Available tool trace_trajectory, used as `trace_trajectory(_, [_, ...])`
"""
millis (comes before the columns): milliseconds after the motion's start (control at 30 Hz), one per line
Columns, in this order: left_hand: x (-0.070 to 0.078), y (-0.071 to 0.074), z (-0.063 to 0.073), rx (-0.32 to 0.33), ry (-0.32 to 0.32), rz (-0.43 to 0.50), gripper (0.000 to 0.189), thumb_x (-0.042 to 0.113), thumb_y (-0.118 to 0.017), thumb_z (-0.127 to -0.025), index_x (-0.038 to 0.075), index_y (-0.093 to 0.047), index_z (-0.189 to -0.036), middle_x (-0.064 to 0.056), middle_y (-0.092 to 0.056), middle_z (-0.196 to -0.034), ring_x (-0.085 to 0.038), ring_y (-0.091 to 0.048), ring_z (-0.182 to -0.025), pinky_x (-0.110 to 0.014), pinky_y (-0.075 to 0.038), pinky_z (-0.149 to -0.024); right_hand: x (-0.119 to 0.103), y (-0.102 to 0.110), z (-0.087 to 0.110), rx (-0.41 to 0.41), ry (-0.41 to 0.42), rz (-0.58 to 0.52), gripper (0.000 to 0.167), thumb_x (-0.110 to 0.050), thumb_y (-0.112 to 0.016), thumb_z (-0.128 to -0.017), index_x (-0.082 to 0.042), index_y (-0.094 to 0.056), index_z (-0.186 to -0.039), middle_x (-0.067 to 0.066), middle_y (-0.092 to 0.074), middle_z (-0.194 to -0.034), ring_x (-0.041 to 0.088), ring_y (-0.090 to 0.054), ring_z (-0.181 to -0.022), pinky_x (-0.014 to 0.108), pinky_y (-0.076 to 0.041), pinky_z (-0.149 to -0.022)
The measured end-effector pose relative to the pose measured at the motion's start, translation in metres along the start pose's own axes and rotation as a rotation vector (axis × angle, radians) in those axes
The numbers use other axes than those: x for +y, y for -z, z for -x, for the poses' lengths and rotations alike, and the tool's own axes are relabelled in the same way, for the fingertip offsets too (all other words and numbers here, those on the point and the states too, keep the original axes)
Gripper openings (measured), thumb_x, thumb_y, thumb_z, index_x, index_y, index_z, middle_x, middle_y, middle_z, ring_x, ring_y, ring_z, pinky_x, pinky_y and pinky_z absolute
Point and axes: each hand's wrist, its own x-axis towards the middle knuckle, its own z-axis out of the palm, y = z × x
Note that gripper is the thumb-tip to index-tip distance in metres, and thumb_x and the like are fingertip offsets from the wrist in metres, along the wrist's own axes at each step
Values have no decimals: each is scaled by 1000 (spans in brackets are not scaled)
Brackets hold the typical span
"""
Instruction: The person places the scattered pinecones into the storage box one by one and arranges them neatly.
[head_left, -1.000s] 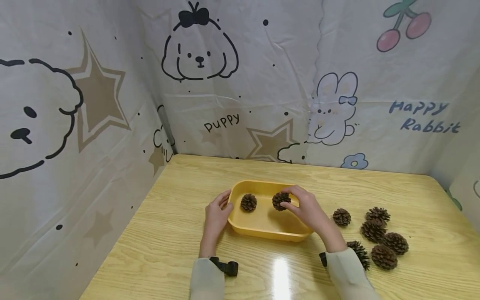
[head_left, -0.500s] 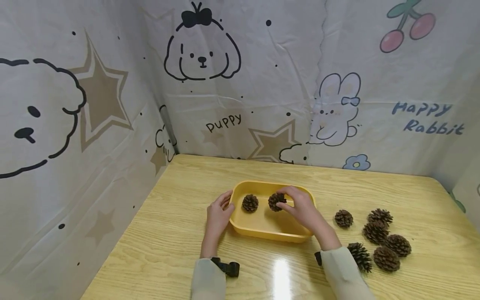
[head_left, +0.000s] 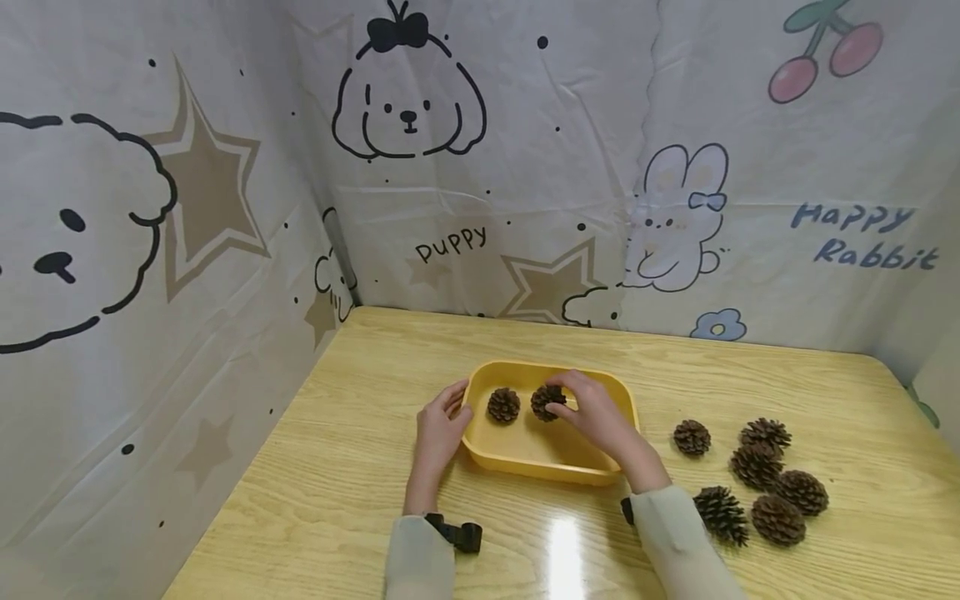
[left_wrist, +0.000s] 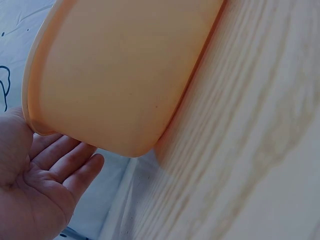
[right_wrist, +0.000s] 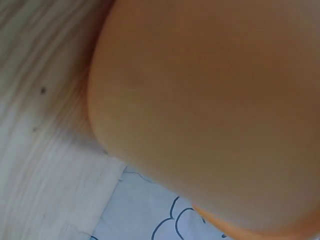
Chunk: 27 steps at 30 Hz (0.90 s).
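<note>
My right hand [head_left: 596, 410] pinches a brown pine cone [head_left: 546, 403] between thumb and fingers, inside a yellow plastic tray [head_left: 540, 471]. Just left of it another pine cone [head_left: 504, 406] sits on the tray's floor. At the tray's left end my left hand [head_left: 441, 425] holds the rim, its thumb at the edge. From the left wrist view, the fingers of that hand [left_wrist: 50, 175] lie against the outside of the tray wall [left_wrist: 115, 75]. In the right wrist view the tray's outer wall [right_wrist: 200, 110] fills most of the picture, and the right hand is hidden.
Right of the tray, several more pine cones lie on the wooden table [head_left: 315, 500]: a lone one [head_left: 692, 437], a spiky one [head_left: 722, 515] near the sleeve, and a cluster [head_left: 778, 520]. A printed cloth [head_left: 450, 183] hangs behind and at the left.
The right hand has moved slightly left inside the tray with its pine cone, closer to the other one. The left hand keeps its place at the rim. The view has shifted a little.
</note>
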Motion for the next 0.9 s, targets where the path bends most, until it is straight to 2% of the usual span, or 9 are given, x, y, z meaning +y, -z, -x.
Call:
trace_trajectory(667, [-1,1,-1,-7,-14,11,43,0,-59,-90,3,-60,-133,-19,-62,-133,-32,-60,-125,-37,-52,-108,-2,-18,-10,-48,62,37,32,-4,-73,-83,7,-65,-111,20,-68,-110,34,-66,-103,44,-60,-91])
trace_trajectory(900, [1,2,-1,-11,8,14,43,1,-60,-91,5,-60,-134,-18,-62,-134,-31,-59,-126,-37,-52,-109,-2,-26,-12,-27,103,66,30,0,-74,-81,9,-64,-109,21,-68,-106,35,-67,-100,43,-62,-87])
